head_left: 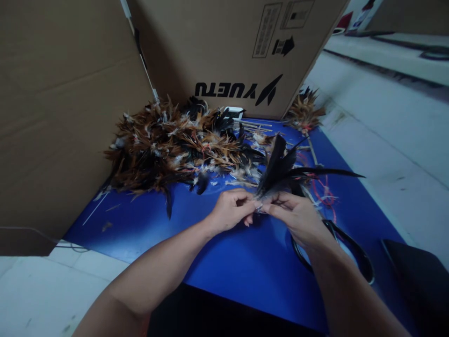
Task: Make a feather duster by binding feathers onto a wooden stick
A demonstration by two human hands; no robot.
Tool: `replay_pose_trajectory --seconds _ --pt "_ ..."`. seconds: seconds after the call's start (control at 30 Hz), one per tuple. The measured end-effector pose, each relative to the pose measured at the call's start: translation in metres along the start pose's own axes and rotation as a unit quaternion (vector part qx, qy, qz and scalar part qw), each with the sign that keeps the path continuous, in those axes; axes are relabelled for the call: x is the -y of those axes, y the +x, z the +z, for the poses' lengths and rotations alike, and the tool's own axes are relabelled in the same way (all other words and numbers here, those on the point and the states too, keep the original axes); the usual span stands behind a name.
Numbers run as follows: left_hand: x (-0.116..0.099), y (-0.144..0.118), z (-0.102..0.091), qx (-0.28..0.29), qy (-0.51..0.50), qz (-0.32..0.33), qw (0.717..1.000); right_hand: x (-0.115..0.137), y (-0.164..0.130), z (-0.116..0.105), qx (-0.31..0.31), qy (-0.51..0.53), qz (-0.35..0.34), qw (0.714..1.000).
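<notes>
Here, everything as I am seeing it from above my hands:

Writing: the cardboard box (228, 47) behind the table is showing the black word "YUETU" upside down with a wing-like logo beside it; higher on the same wall there are an arrow mark and two small printed labels, too small for me to read.

Second cardboard: a plain cardboard panel (66, 107) is standing at the left, without any print that I can see.

Left hand (229, 210): I am closing my fingers and pinching the quill ends of the black feather bunch (280, 168).

Right hand (298, 215): it is also closing on the same quill ends, touching my left fingertips there.

Black feather bunch: I am holding it just above the blue table (228, 262), and the feathers are fanning up and to the right.

Pile: brown and black feathers (175, 145) are lying loose on the table, against the foot of the box, not inside any container.

Far bundle: a small brown feather bundle (303, 112) is lying by the right corner of the box.

Thread: red thread (324, 192) is lying loose just beyond my right hand.

Scissors: black scissors (351, 248) are lying under my right wrist.
</notes>
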State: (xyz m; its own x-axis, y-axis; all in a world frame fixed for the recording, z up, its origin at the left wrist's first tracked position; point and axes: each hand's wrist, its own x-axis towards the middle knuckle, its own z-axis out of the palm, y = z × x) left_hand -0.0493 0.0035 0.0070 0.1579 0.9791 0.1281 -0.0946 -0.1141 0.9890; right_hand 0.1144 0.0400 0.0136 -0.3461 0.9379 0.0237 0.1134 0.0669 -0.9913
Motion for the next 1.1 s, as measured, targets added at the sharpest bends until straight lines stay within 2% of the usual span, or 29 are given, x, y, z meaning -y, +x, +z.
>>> replay_pose_trajectory --seconds 0.3,0.57,0.77,0.9,1.1 --pt "-0.0002 -0.0013 0.0009 -0.006 0.011 0.005 1.000 0.0020 0.0006 0.0031 0.002 -0.006 0.013 1.000" --pt "0.0005 -0.0013 0.0025 -0.026 0.039 0.013 0.999 0.0014 -0.0010 0.0054 -0.031 -0.125 -0.047 0.991" --pt "-0.0029 -0.0015 0.0029 -0.038 0.051 0.009 0.998 -0.0013 -0.0025 0.0077 -0.056 -0.173 -0.062 0.981" --pt "-0.0040 -0.0005 0.0021 -0.054 0.043 0.001 0.998 -0.0006 -0.0027 0.0080 -0.062 -0.176 -0.071 0.980" --pt "-0.0018 0.0001 0.0016 -0.050 0.013 -0.013 0.999 0.0007 -0.0024 0.0072 -0.057 -0.162 -0.068 0.983"
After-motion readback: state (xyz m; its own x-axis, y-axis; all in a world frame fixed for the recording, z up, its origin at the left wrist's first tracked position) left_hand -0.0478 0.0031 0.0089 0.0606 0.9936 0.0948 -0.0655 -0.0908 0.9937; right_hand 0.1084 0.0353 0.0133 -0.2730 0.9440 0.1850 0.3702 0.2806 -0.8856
